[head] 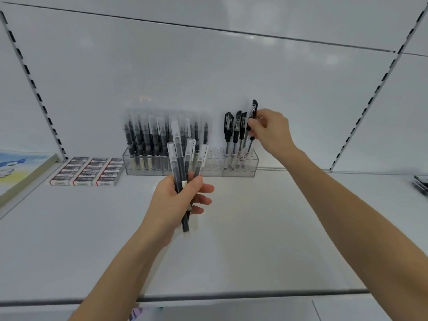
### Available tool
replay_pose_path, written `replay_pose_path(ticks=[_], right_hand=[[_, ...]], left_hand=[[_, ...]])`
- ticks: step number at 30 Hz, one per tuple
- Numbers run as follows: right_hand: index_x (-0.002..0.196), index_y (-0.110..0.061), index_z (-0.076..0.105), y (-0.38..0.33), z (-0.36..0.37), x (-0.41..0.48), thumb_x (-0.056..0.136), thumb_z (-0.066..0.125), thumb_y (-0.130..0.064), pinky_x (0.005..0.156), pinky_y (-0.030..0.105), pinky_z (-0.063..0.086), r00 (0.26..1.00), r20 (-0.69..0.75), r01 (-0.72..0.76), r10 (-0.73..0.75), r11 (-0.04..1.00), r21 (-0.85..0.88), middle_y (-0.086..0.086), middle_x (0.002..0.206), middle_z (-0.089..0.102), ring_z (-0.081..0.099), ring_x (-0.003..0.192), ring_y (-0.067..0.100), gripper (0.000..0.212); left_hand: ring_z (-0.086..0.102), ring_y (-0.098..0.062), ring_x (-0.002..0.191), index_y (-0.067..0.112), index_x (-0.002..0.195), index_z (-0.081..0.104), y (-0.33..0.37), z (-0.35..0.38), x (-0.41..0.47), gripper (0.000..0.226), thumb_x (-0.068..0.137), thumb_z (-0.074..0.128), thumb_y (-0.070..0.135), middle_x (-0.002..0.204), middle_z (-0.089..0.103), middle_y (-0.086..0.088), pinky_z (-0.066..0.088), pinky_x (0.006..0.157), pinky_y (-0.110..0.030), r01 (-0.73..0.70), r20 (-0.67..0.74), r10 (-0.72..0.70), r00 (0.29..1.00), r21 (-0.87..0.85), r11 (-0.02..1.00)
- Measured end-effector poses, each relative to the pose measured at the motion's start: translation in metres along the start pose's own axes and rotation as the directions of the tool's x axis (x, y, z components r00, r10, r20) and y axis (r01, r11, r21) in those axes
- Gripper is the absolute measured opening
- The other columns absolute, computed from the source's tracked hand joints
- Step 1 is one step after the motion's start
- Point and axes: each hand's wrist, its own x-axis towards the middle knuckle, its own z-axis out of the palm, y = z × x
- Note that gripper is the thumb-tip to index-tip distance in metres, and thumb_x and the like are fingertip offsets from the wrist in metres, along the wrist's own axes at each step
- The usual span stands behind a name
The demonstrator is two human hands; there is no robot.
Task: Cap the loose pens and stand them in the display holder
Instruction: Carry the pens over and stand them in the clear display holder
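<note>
My left hand (pixel 178 200) clutches a fan of clear-capped pens (pixel 179 158) above the shelf (pixel 254 228); beyond, my right hand (pixel 271 130) pinches a black-capped pen (pixel 254 110) by its upper barrel over the holder (pixel 213 167) at the back. Light, stiff and smooth, these likely slip from a loose bunch; best taken singly, near the rubber grip

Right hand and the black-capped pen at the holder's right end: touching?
Touching. In the head view the right hand pinches the black-capped pen with its fingers, at the right end of the clear holder.
</note>
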Motion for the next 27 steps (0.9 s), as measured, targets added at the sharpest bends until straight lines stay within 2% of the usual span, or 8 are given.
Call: replay_pose_path(ticks=[3, 7, 9, 12, 15, 17, 21, 27], right_hand=[[0.078, 0.001, 0.057, 0.009, 0.008, -0.003, 0.090, 0.049, -0.008, 0.059, 0.014, 0.045, 0.997, 0.067, -0.016, 0.022, 0.995, -0.100, 0.026, 0.085, 0.067, 0.066, 0.072, 0.028, 0.017], [0.076, -0.001, 0.057, 0.016, 0.015, -0.007, 0.091, 0.049, -0.011, 0.054, 0.008, 0.041, 0.994, 0.094, -0.044, 0.057, 0.989, -0.141, 0.023, 0.082, 0.069, 0.056, 0.053, 0.003, 0.020], [0.076, -0.007, 0.058, 0.015, 0.012, -0.008, 0.091, 0.051, -0.012, 0.064, 0.013, 0.047, 0.992, 0.103, -0.059, 0.073, 0.990, -0.126, 0.021, 0.084, 0.070, 0.059, 0.055, 0.001, 0.017], [0.094, -0.004, 0.063, 0.010, 0.005, -0.013, 0.090, 0.054, -0.017, 0.080, 0.026, 0.047, 0.996, 0.031, -0.084, 0.087, 0.991, -0.104, 0.015, 0.091, 0.069, 0.066, 0.085, 0.021, 0.016], [0.082, -0.012, 0.064, -0.006, -0.003, -0.036, 0.087, 0.056, -0.019, 0.076, 0.027, 0.052, 0.993, -0.075, -0.080, 0.093, 0.983, 0.164, 0.004, 0.079, 0.068, 0.067, 0.079, 0.014, 0.012], [0.071, -0.017, 0.065, -0.022, -0.005, -0.058, 0.086, 0.060, -0.023, 0.068, 0.023, 0.052, 0.997, 0.019, -0.082, 0.081, 0.949, 0.305, 0.000, 0.070, 0.068, 0.064, 0.066, 0.007, 0.017], [0.074, -0.022, 0.067, -0.045, 0.005, -0.090, 0.082, 0.065, -0.027, 0.066, 0.015, 0.050, 0.953, 0.304, -0.090, -0.016, 0.939, 0.333, -0.010, 0.069, 0.066, 0.060, 0.066, -0.001, 0.009], [0.081, -0.004, 0.066, -0.049, 0.013, -0.081, 0.086, 0.061, -0.020, 0.069, 0.027, 0.055, 0.948, 0.316, -0.092, -0.029, 0.928, 0.360, 0.006, 0.072, 0.066, 0.063, 0.068, 0.008, 0.017]], left_hand=[[0.064, -0.007, 0.055, 0.012, 0.093, 0.058, 0.000, 0.000, 0.000, 0.007, 0.088, 0.056, 0.016, 0.075, 0.069, -0.001, 0.052, 0.050, -0.020, 0.015, 0.003, -0.015, 1.000, -0.016, 1.000], [0.060, -0.005, 0.052, 0.005, 0.097, 0.061, 0.000, -0.001, -0.001, 0.015, 0.085, 0.059, 0.014, 0.073, 0.060, -0.003, 0.052, 0.050, -0.020, 0.013, 0.011, -0.013, 1.000, -0.017, 1.000], [0.061, -0.005, 0.053, 0.004, 0.095, 0.062, 0.000, 0.000, -0.001, 0.015, 0.085, 0.059, 0.014, 0.072, 0.062, -0.002, 0.054, 0.052, -0.020, 0.003, 0.025, -0.003, 1.000, -0.023, 1.000], [0.064, -0.007, 0.056, 0.007, 0.091, 0.063, -0.001, 0.000, -0.002, 0.011, 0.085, 0.057, 0.014, 0.071, 0.066, 0.000, 0.056, 0.056, -0.021, 0.000, 0.052, 0.003, 0.999, -0.053, 0.999], [0.067, -0.010, 0.060, 0.009, 0.093, 0.063, -0.002, 0.000, -0.001, 0.011, 0.087, 0.055, 0.013, 0.072, 0.072, 0.001, 0.056, 0.057, -0.021, 0.004, 0.077, 0.003, 0.997, -0.088, 0.996], [0.068, -0.010, 0.062, 0.008, 0.094, 0.063, -0.002, 0.001, -0.001, 0.012, 0.088, 0.054, 0.013, 0.073, 0.073, 0.001, 0.056, 0.058, -0.021, 0.002, 0.090, 0.006, 0.996, -0.098, 0.995], [0.068, -0.010, 0.063, 0.010, 0.095, 0.063, -0.004, 0.004, 0.000, 0.011, 0.087, 0.055, 0.011, 0.074, 0.074, 0.001, 0.056, 0.059, -0.021, -0.009, 0.111, 0.020, 0.994, -0.093, 0.996], [0.070, -0.019, 0.085, 0.015, 0.089, 0.065, -0.007, -0.004, 0.001, 0.008, 0.086, 0.057, 0.013, 0.085, 0.073, -0.005, 0.055, 0.079, -0.034, -0.015, 0.015, 0.016, 1.000, -0.056, 0.998]])
